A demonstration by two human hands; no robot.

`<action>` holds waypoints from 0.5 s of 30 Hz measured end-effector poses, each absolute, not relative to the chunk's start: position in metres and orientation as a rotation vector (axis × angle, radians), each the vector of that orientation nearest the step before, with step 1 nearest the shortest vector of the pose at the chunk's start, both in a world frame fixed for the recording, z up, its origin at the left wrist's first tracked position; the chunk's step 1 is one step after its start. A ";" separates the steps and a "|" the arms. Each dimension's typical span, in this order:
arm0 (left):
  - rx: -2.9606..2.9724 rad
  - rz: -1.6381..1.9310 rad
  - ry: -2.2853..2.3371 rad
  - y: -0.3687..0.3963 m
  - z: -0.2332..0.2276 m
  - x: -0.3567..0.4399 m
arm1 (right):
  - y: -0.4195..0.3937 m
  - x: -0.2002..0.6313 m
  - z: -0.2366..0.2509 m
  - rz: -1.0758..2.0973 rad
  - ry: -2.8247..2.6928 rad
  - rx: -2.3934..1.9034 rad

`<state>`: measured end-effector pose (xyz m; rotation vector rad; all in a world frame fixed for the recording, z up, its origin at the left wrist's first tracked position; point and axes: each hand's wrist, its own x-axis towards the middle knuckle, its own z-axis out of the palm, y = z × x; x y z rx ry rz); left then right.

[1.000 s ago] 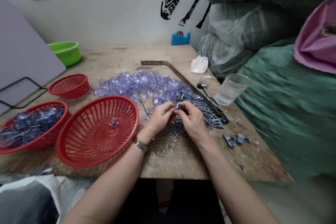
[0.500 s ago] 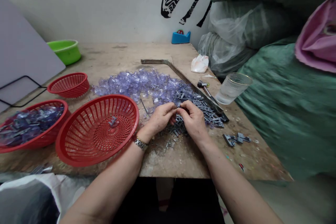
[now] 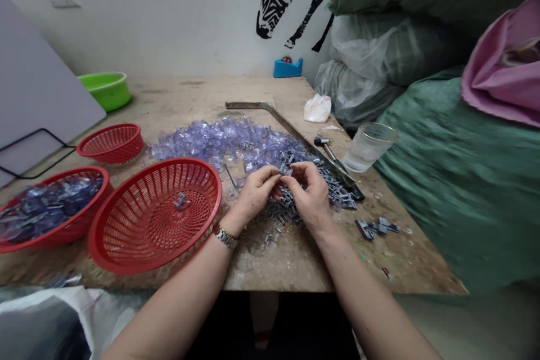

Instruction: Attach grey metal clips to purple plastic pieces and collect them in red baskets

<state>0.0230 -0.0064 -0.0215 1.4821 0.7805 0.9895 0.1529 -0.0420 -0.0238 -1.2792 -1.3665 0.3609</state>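
Note:
Between the fingertips of both hands is a small grey plastic part (image 3: 286,170), partly hidden by the fingers. My left hand (image 3: 258,191), with a watch at the wrist, pinches it from the left. From the right, my right hand (image 3: 310,194) grips it with thumb and curled fingers. Under and beyond the hands lies a heap of small grey plastic pieces (image 3: 341,190). It runs into a pile of clear purple plastic pieces (image 3: 211,138). Left of my hands, a large red basket (image 3: 122,247) holds one grey-and-clear piece (image 3: 180,200).
An angled metal bar (image 3: 291,124) borders the pile, with a small hammer (image 3: 329,147) and a glass (image 3: 367,149) beyond. A filled red basket (image 3: 95,202), a smaller red basket (image 3: 112,149) and a green basin (image 3: 110,93) stand left. Green sacks (image 3: 455,191) crowd the right.
The view has tilted up slightly, so the scene sits lower. The fingers have parted a little at the tips, showing more of the grey part between them.

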 end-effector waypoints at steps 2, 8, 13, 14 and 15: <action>1.442 0.983 0.781 -0.006 -0.021 0.023 | -0.042 0.152 -0.023 0.342 -1.390 -1.276; 1.448 0.969 0.777 -0.004 -0.021 0.023 | -0.043 0.156 -0.021 0.260 -1.447 -1.284; 1.438 0.933 0.775 -0.003 -0.022 0.022 | -0.039 0.165 -0.017 0.236 -1.400 -1.290; 1.435 0.934 0.786 -0.003 -0.022 0.022 | -0.039 0.164 -0.014 0.238 -1.387 -1.282; 1.433 0.940 0.801 -0.001 -0.023 0.022 | -0.038 0.163 -0.009 0.242 -1.381 -1.269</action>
